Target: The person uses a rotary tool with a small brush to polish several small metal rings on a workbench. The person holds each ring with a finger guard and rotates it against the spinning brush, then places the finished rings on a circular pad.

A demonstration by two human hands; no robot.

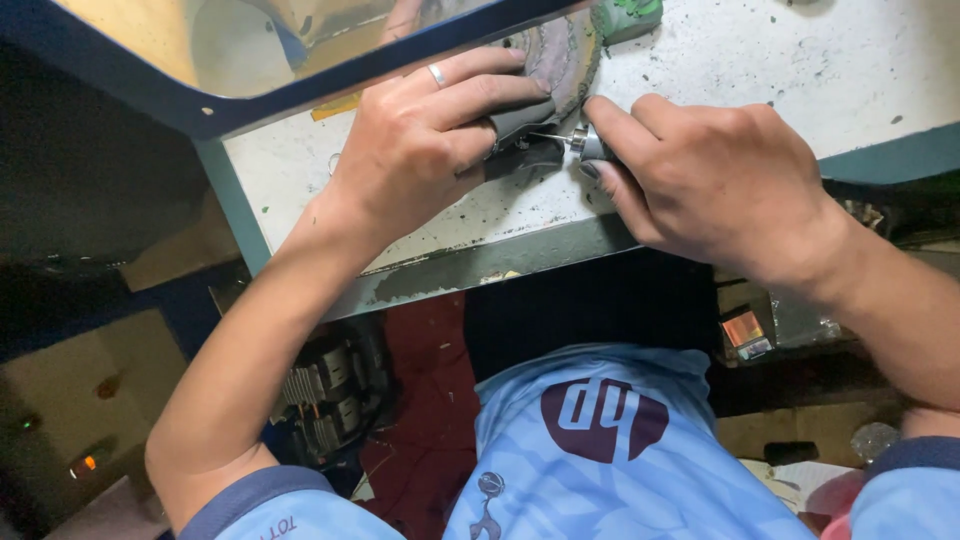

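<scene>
Seated at a paint-flecked bench, a worker braces both wrists on its edge, apparently for steadiness. The left hand is closed around a small dark part, pinning it to the benchtop, while the right hand pinches a fine-tipped rotary tool against it. Beyond lies a worn round pad.

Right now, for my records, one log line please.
left hand: holds dark piece | right hand: holds rotary tool | tip on piece | white bench
</scene>
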